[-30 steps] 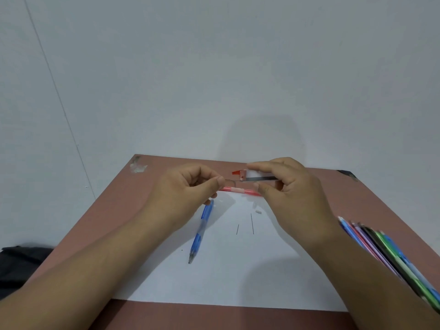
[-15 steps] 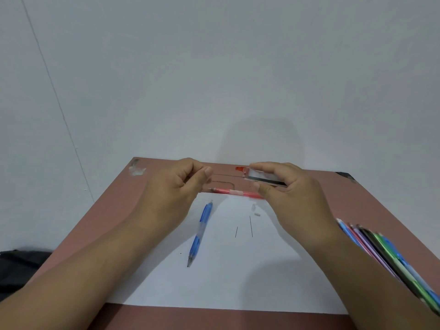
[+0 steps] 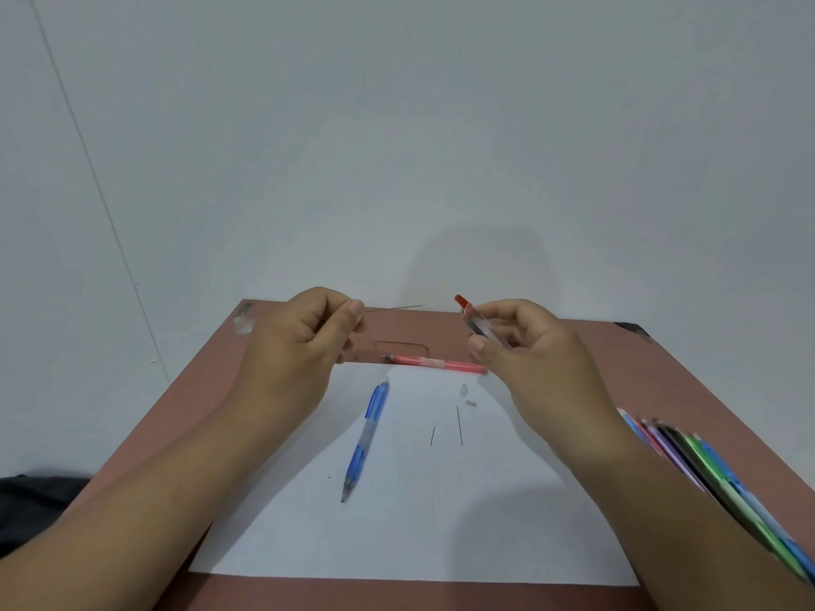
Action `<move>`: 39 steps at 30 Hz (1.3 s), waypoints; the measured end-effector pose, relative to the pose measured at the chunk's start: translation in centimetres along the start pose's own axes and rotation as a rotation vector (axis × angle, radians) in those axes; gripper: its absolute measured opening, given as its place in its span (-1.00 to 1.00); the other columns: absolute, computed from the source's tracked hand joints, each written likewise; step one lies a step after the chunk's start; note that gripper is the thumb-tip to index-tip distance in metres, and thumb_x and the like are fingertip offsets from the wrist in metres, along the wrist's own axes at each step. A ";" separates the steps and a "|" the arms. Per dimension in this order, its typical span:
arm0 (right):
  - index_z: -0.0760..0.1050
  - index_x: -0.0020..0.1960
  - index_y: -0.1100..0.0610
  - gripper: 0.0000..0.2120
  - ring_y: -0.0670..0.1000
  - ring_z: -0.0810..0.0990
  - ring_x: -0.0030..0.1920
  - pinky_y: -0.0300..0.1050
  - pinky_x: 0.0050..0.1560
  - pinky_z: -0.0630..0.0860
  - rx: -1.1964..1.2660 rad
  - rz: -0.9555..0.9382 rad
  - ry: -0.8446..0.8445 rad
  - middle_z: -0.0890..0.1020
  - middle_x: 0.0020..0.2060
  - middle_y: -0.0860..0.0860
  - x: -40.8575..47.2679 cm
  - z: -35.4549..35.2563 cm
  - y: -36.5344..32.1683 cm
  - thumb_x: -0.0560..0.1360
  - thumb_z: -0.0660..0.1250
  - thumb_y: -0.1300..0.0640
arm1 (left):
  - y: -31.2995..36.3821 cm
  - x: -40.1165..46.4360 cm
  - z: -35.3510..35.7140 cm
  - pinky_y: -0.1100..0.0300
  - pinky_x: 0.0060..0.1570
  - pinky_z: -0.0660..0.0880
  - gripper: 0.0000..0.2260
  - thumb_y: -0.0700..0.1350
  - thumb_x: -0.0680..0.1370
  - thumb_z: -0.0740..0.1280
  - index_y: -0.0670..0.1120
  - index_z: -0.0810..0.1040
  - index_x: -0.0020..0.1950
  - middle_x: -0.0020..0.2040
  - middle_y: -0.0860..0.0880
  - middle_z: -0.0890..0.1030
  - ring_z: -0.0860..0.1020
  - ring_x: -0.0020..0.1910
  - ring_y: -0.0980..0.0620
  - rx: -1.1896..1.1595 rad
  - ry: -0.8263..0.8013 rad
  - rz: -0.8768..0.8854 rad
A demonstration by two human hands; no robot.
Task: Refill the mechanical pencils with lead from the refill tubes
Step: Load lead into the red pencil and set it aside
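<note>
Plain grey wall backs a reddish table [image 3: 573,372] with white paper [image 3: 441,522]. Left hand [image 3: 295,350] pinches a thin lead [image 3: 397,308] pointing toward the right hand [image 3: 529,359], which grips a clear refill tube [image 3: 478,324], red cap up. Between and below the hands lie a pink pencil [image 3: 434,362] and a blue pencil [image 3: 368,434].

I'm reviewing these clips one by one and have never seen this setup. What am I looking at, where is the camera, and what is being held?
No machine here: a person works bare-handed, filmed by a head-worn camera looking down. The left hand pinches a thin lead. The right hand holds a clear refill tube with a red cap. On the brown table lies white paper with a blue pencil, a pink pencil at its far edge, two loose leads and small white bits. More pencils lie at the right.
</note>
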State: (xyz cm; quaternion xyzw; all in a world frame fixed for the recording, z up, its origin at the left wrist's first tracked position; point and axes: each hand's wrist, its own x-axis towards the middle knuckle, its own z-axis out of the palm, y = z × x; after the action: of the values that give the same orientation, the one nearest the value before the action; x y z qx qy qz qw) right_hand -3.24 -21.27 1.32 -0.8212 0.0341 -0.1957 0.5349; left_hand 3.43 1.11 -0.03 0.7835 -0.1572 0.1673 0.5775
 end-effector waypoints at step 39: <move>0.57 -0.03 -0.09 -0.77 0.03 0.72 -0.32 0.04 -0.15 0.70 -0.373 0.221 -0.053 0.70 -0.22 -0.05 1.1 -3.2 1.0 0.43 0.50 0.19 | -0.6 0.0 0.3 0.43 -0.28 0.48 -0.87 -0.12 0.60 0.38 0.02 0.64 -0.14 -0.21 0.02 0.67 0.60 -0.24 0.04 0.051 -0.058 -0.074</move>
State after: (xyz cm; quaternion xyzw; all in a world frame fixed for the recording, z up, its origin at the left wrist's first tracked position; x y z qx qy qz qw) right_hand -3.22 -24.77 1.89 -0.9022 0.1452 -0.1046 0.3925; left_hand 3.69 0.95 -0.60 0.8077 -0.1406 0.1268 0.5584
